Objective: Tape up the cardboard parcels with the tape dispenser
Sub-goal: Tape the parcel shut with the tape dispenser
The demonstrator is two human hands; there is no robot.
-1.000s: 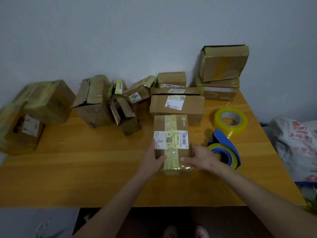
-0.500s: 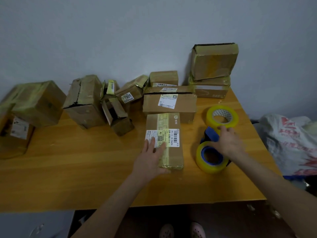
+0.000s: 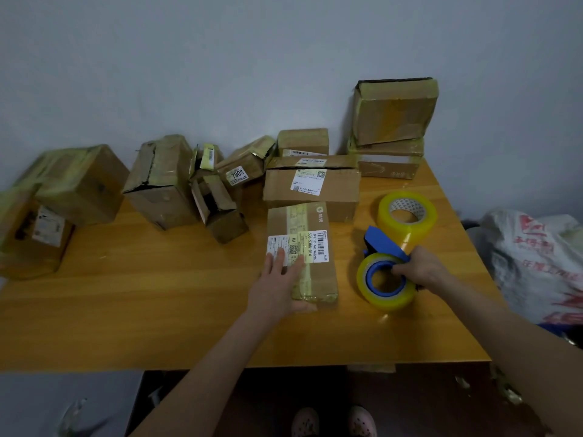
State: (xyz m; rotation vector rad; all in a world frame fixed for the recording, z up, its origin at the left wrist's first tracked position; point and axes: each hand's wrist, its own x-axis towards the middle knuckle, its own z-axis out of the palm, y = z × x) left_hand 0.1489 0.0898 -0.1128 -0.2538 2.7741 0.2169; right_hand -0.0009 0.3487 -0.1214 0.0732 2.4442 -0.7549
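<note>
Moved since half a second ago: right hand (image 3: 422, 269), from lying over the dispenser (image 3: 383, 242) to gripping it, fingers curled round the blue frame at the hub, thumb hidden. Unmoved: left hand (image 3: 277, 285), flat on the parcel (image 3: 303, 222), fingers straight and spread over the label (image 3: 310, 247), holding nothing. Dispenser: loaded, on the table (image 3: 157, 294) just right of parcel, not yet lifted. Step in hand, by judgement: pick-up of dispenser for a run along parcel's top. For a clean run: firm hold on frame, tape end set down past parcel's far edge, pull toward the near edge along the old strip (image 3: 295, 216), left hand kept pressing but shifted off that line, since now lying across it. Nearby: spare roll (image 3: 410, 230), right of parcel, behind dispenser; flat box (image 3: 331, 190), hard against parcel's far end, likely cramping the start; open box (image 3: 217, 206), left of parcel; stack (image 3: 391, 115), behind and right; bag (image 3: 536, 263), off the table, far right.
</note>
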